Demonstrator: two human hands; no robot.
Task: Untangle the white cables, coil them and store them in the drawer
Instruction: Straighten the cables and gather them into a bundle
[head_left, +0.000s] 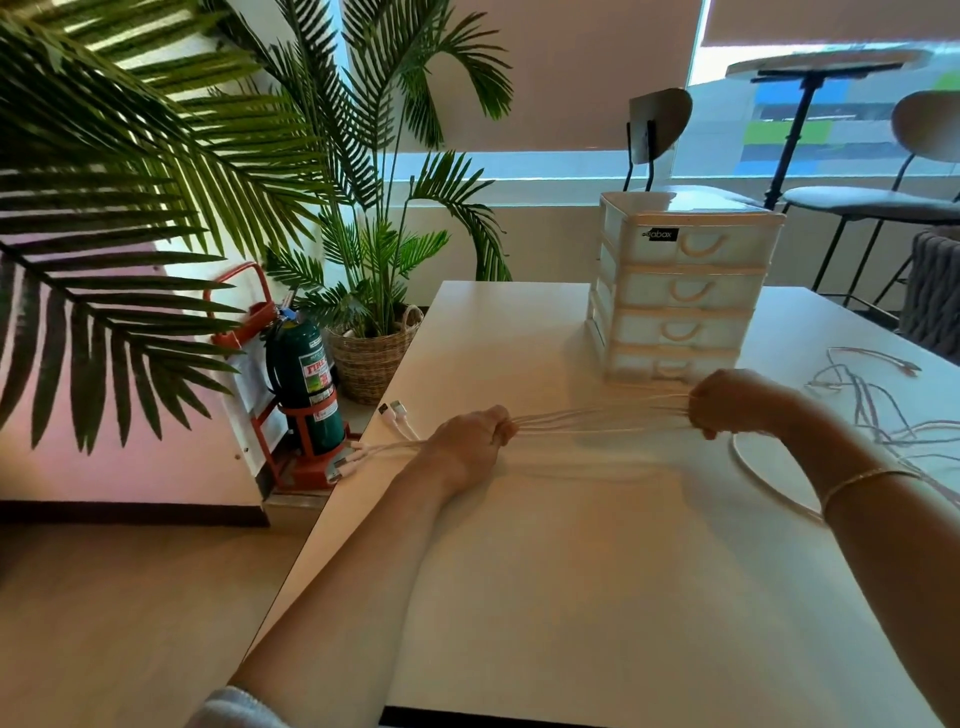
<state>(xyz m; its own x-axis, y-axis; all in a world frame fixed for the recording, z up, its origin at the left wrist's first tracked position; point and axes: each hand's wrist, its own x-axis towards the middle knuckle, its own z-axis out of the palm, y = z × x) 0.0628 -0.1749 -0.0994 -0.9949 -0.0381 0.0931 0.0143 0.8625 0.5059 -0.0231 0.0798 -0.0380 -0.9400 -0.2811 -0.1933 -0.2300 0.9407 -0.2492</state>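
Head view, looking down over a pale table. Left hand at about 9 o'clock from the table's middle, fingers curled tight round a bundle of white cables. Right hand at about 2 o'clock, likewise fisted on the same bundle; thin gold bracelet on that wrist. Between the two fists several strands run nearly straight and a little fanned, held just above the tabletop. Past the left hand the plug ends stick out toward 9 o'clock, over the table's left edge; two more connectors show just above them. A slack loop of white cable lies on the table under the right forearm. Loose tangle of further cables at 3 o'clock, near the right edge, apart from the held bundle. White four-drawer unit stands at 12 o'clock, just beyond the right hand, all drawers closed, black label on the top one. Off the table at 10 o'clock: green fire extinguisher in a red stand, potted palm in a wicker basket. Large fronds fill the upper left. Chairs and a round high table by the window at 1 o'clock.
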